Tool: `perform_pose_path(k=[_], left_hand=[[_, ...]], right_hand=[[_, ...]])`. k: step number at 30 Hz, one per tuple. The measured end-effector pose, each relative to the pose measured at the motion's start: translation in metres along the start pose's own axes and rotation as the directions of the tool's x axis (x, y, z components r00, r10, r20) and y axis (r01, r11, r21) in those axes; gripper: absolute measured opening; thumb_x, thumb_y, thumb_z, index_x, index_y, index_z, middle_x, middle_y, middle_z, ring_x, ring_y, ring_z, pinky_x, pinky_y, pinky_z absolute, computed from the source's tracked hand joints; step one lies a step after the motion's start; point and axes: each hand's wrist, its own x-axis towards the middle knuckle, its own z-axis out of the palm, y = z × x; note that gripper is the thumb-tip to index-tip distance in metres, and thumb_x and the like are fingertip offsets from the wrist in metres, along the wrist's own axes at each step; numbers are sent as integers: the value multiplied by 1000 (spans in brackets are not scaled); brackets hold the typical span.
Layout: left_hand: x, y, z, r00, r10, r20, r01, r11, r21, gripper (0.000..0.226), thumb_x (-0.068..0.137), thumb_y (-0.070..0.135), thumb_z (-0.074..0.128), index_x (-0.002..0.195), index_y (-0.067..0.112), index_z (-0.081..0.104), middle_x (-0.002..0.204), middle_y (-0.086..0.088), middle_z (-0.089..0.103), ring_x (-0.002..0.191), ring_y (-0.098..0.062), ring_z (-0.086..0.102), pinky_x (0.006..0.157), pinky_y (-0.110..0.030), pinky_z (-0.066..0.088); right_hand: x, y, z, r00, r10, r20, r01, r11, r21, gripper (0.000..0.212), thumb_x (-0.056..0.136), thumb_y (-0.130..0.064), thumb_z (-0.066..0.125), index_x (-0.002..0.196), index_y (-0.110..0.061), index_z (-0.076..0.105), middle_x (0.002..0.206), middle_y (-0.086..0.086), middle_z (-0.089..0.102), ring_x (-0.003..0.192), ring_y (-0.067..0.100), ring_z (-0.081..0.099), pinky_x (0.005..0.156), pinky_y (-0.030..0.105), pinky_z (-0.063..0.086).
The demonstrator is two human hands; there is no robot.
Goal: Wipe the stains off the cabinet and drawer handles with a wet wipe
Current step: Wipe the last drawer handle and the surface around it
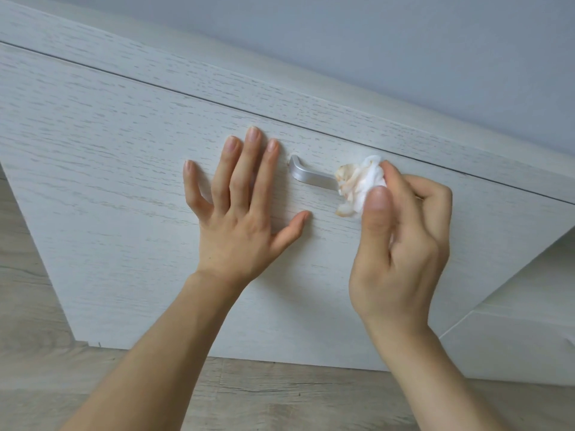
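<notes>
A silver metal handle [311, 175] is fixed to a whitewashed wood drawer front [124, 181]. My right hand [401, 244] pinches a crumpled white wet wipe [362, 185], smeared with orange-brown stains, and presses it on the handle's right part, hiding that end. My left hand [239, 206] lies flat on the drawer front just left of the handle, fingers spread, holding nothing.
The cabinet's top panel [342, 98] runs diagonally above the drawer, with a pale grey wall [404, 42] behind. Wood-look flooring [249, 399] shows below. Another white cabinet part [522, 337] sits at the lower right.
</notes>
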Motion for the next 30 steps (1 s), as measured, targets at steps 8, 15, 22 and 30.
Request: perform_pose_path(k=[8, 15, 22, 30], left_hand=[[0, 0, -1, 1000, 5, 5, -5, 1000, -8, 81, 89, 66, 40, 147, 13, 19, 150, -6, 16, 141, -20, 8, 111, -52, 1], [0, 0, 0, 1000, 14, -5, -14, 1000, -6, 80, 89, 66, 38, 147, 13, 21, 150, -6, 18, 140, -21, 9, 111, -52, 2], [0, 0, 0, 1000, 10, -21, -10, 1000, -8, 80, 89, 65, 38, 147, 13, 21, 150, -6, 19, 140, -20, 10, 112, -53, 4], [0, -2, 1, 999, 25, -32, -26, 999, -21, 81, 88, 65, 44, 146, 13, 24, 150, -5, 20, 140, -20, 12, 112, -52, 4]], right_hand=[[2, -2, 4, 998, -60, 17, 61, 995, -73, 26, 87, -10, 63, 109, 2, 66, 90, 3, 45, 80, -2, 41, 76, -2, 31], [3, -3, 6, 996, -87, 17, 88, 994, -69, 22, 84, -8, 67, 104, 0, 69, 85, 4, 45, 72, 3, 43, 71, -2, 31], [4, -6, 3, 996, -83, 36, 86, 992, -91, 21, 81, -6, 70, 101, -1, 70, 88, 5, 48, 77, 0, 43, 74, -4, 30], [7, -5, -2, 997, -83, -7, 83, 994, -66, 12, 82, -8, 70, 93, -4, 72, 87, 0, 51, 76, -4, 46, 72, 0, 33]])
